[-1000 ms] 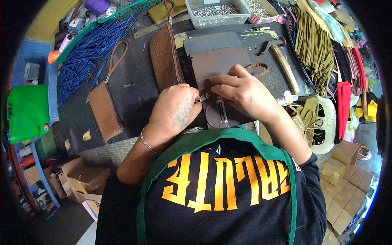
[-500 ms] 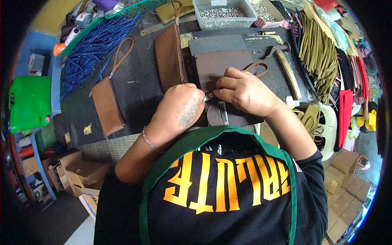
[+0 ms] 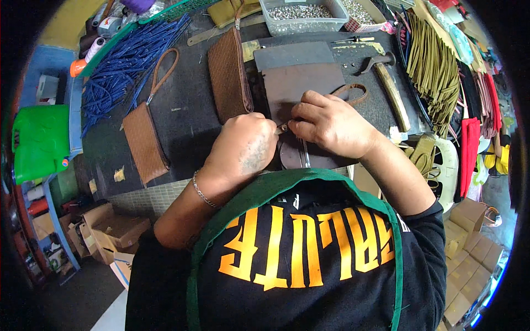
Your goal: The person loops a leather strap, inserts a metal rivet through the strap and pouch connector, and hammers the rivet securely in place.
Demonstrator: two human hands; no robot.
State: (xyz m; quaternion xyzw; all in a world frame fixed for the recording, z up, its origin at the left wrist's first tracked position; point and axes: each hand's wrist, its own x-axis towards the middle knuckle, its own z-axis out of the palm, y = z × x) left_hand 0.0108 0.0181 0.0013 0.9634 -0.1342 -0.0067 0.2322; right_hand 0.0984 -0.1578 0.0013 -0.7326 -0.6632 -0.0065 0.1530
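My left hand point(image 3: 248, 143) is closed, its fingertips pinching one end of a small metal fitting point(image 3: 283, 128). Close beside it my right hand point(image 3: 334, 126) is closed too, thumb and finger at the fitting's other end. A brown leather wrist strap point(image 3: 359, 99) loops out behind the right hand and seems to run into its grip; the fingers hide the rest. Below the hands is a dark brown board point(image 3: 279, 88), with a round dark disc point(image 3: 291, 154) near the bench edge. A brown woven pouch point(image 3: 229, 77) lies just past my left hand.
Another woven pouch point(image 3: 144, 143) with a strap lies left. A wooden-handled hammer point(image 3: 391, 94) rests right, near olive strips point(image 3: 433, 71). At the back stand a plastic tub point(image 3: 303, 27) of small metal parts and a pile of blue strips point(image 3: 130, 66). Cardboard boxes point(image 3: 116, 229) sit below left.
Both hands stay close together at the fitting, which has turned slightly between the fingertips and shows less of its shiny side. The right hand has shifted barely at all.
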